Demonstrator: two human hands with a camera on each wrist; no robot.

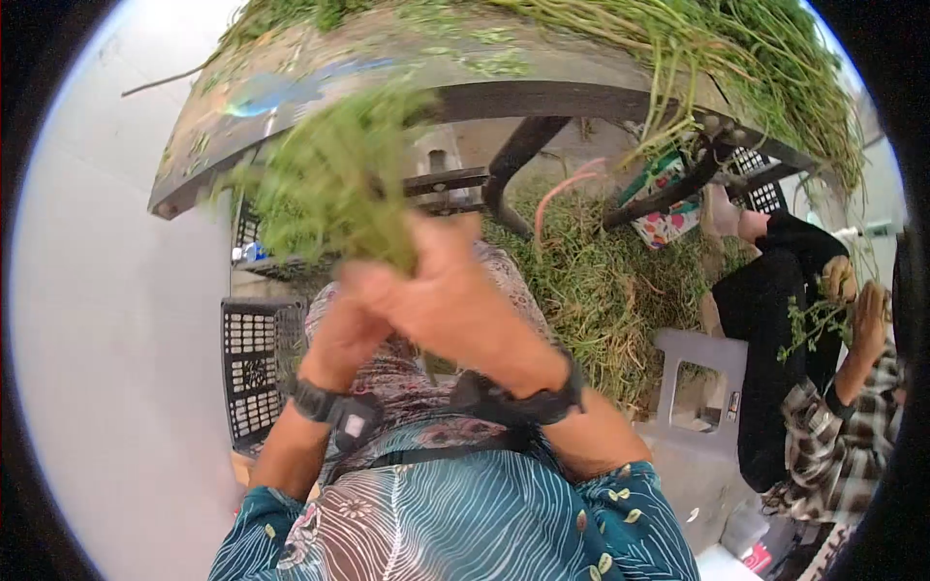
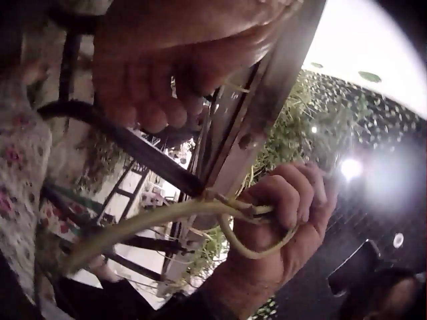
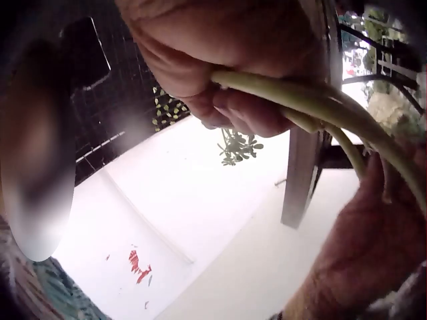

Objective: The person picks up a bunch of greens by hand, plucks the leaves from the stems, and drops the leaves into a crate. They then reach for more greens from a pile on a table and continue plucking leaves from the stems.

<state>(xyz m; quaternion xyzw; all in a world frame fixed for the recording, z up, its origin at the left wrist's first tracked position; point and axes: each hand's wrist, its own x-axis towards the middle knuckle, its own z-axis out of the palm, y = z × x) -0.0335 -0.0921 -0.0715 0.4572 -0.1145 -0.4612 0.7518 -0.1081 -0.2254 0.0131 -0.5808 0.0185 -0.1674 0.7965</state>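
Observation:
A bunch of leafy green stems [image 1: 334, 179], blurred, rises from between both hands in front of the table edge. My right hand [image 1: 450, 295] grips it near the base, with fingers curled round the pale stems [image 3: 320, 110]. One thin stem bends in a loop across the right hand's fingers in the left wrist view. Close beside it, my left hand [image 1: 344, 324] has its fingers curled at the lower end of the bunch. A short bit of stem shows by its fingertips [image 2: 175, 115] in the left wrist view.
The table [image 1: 581, 102] carries heaps of long green stems [image 1: 765, 68]. More cut greens [image 1: 610, 300] pile on the floor below. A black crate [image 1: 257, 368] stands at left, near a white wall [image 1: 116, 290]. A grey stool [image 1: 702, 387] and another person [image 1: 823, 387] holding a sprig are at right.

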